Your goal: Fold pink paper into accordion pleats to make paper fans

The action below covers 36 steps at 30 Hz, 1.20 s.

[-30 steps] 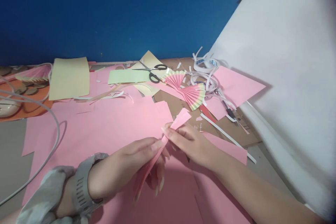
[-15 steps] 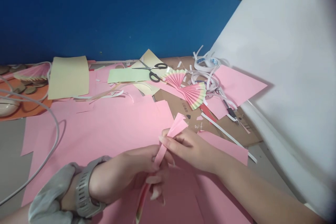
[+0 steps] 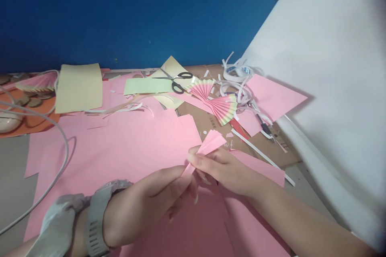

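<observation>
A narrow folded strip of pink pleated paper [image 3: 211, 142] is pinched between my two hands, its upper end fanned slightly apart. My right hand [image 3: 221, 166] grips it near the middle with thumb and fingers. Lower down, my left hand [image 3: 164, 192] has thumb and fingers closed on the strip; the paper's lower end is hidden by that hand. Under both hands lie large pink paper sheets [image 3: 120, 148]. Just beyond them rests a pleated paper fan piece [image 3: 221, 106], pink with a yellow-green edge, gathered at its middle.
Black-handled scissors [image 3: 177, 83] lie on a green paper strip [image 3: 146, 86]. White peeled strips [image 3: 238, 88] and a pen [image 3: 263, 124] sit on cardboard at right. Coins, a mouse [image 3: 10, 121] and a cable [image 3: 66, 148] are at left. A white surface rises at right.
My left hand has slid up the folded paper towards my right hand and now covers its lower part. The paper's top end has spread wider and shifted slightly right.
</observation>
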### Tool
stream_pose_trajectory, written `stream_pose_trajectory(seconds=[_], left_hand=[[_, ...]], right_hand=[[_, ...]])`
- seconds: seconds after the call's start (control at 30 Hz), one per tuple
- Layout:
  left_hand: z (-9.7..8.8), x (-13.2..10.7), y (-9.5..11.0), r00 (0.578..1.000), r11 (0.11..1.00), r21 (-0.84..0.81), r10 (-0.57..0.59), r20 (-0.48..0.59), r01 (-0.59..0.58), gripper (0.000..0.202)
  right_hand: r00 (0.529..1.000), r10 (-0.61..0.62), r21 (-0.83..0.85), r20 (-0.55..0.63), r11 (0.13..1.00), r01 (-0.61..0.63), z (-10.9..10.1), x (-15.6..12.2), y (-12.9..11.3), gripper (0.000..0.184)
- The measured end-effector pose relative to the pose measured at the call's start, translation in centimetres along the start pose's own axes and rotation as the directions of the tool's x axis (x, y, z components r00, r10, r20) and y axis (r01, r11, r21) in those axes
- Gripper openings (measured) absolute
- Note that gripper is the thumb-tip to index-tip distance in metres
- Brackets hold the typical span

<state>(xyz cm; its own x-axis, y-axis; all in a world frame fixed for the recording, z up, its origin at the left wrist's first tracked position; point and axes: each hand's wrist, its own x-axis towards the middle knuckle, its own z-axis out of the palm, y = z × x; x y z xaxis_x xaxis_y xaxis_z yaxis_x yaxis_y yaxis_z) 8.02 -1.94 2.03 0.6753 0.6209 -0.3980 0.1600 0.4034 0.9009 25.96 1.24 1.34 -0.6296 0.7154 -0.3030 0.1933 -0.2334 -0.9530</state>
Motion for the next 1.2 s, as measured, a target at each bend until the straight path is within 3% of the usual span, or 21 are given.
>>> stream_pose_trajectory(seconds=[0.1, 0.2, 0.37, 0.53, 0.67, 0.87, 1.2], left_hand=[[0.0, 0.1, 0.2, 1.0, 1.0, 0.027, 0.001, -0.004, -0.001, 0.036], [0.0, 0.2, -0.2, 0.999, 0.995, -0.098, -0.032, 0.0, 0.032, 0.036], [0.0, 0.6, -1.0, 0.998, 0.945, -0.321, -0.056, 0.039, 0.066, 0.038], [0.0, 0.7, -1.2, 0.998, 0.976, -0.213, -0.059, -0.024, 0.053, 0.036], [-0.1, 0.9, -1.4, 0.996, 0.967, -0.242, -0.079, 0.039, 0.086, 0.04], [-0.3, 1.0, -1.3, 0.99, 0.957, -0.272, -0.068, 0.121, 0.099, 0.041], [-0.3, 1.3, -2.1, 0.997, 0.97, -0.237, -0.036, 0.072, 0.052, 0.032]], right_hand=[[1.0, 0.001, 0.043, 0.028, 0.999, -0.002, 0.0, 0.0, 0.3, 0.046], [0.998, -0.015, 0.018, 0.056, 1.0, 0.014, -0.2, -0.1, 0.3, 0.044], [0.986, -0.15, -0.011, 0.078, 0.988, 0.151, -0.4, -0.1, 0.0, 0.042], [0.991, -0.128, 0.004, 0.044, 0.992, 0.128, -0.5, 0.1, 0.5, 0.04], [0.996, -0.087, 0.064, -0.024, 0.994, 0.088, -1.0, 0.1, 0.8, 0.039], [0.994, -0.105, 0.052, -0.002, 0.993, 0.105, -1.5, 0.1, 0.8, 0.038], [0.99, -0.136, -0.015, -0.041, 0.991, 0.135, -1.6, 0.2, 0.6, 0.038]])
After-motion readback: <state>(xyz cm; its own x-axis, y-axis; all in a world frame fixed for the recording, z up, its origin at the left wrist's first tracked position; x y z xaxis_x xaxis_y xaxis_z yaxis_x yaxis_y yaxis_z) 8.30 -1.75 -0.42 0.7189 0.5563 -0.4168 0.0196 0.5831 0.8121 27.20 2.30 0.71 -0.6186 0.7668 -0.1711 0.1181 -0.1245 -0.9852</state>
